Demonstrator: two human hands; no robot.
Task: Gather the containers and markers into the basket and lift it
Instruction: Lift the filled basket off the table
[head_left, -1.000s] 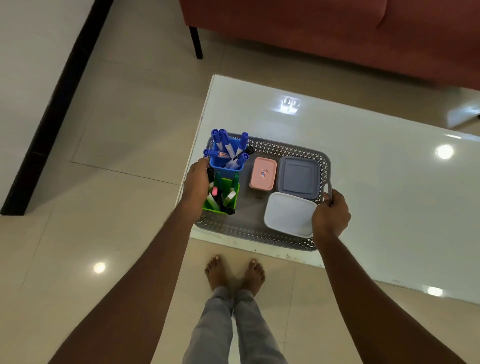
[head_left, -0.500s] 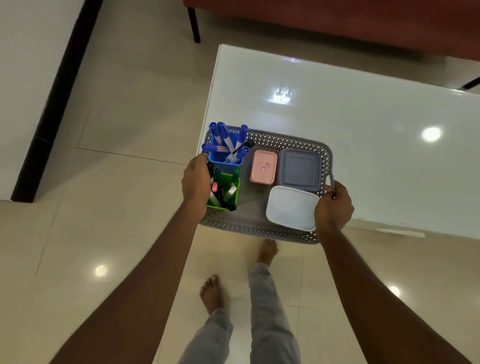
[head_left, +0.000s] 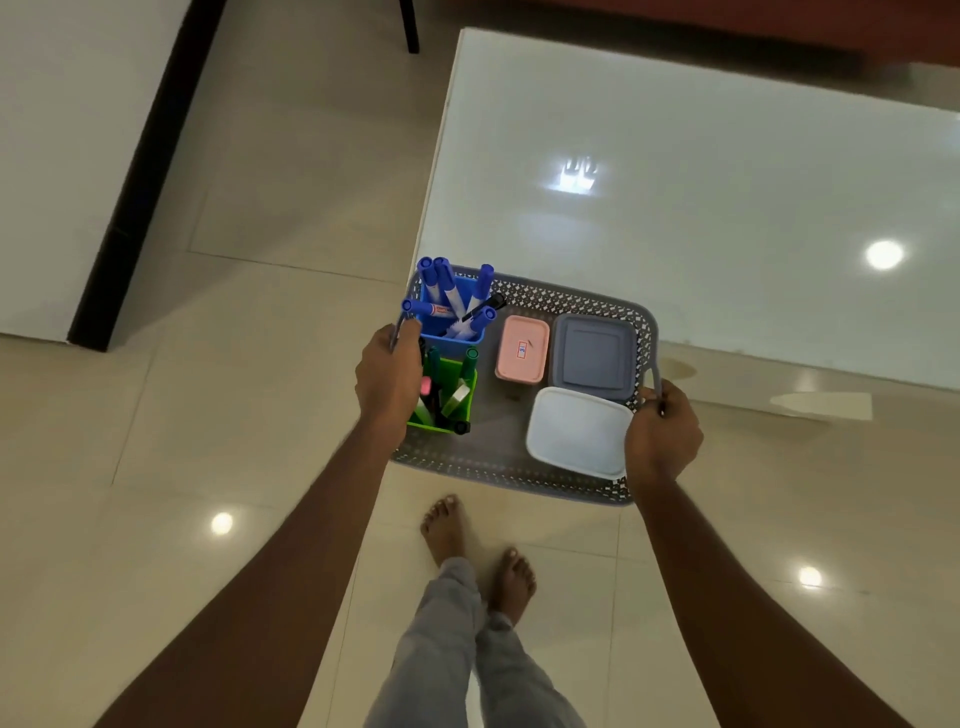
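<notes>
Grey perforated basket (head_left: 493, 470) held at both ends, near half over the floor, far edge overlapping the white table (head_left: 675, 156) corner in view; looks clear of the top, contact can't be confirmed. Left hand (head_left: 389, 384) fingers curled round the left handle; right hand (head_left: 662, 431) fingers wrapped round the thin right handle. Inside: blue marker cup (head_left: 452, 332), green marker cup (head_left: 447, 400), pink container (head_left: 522, 349), grey container (head_left: 595, 356), white container (head_left: 576, 431). Load complete, lift in hand; raise both ends evenly, basket flat; the tall cups likely tip first.
</notes>
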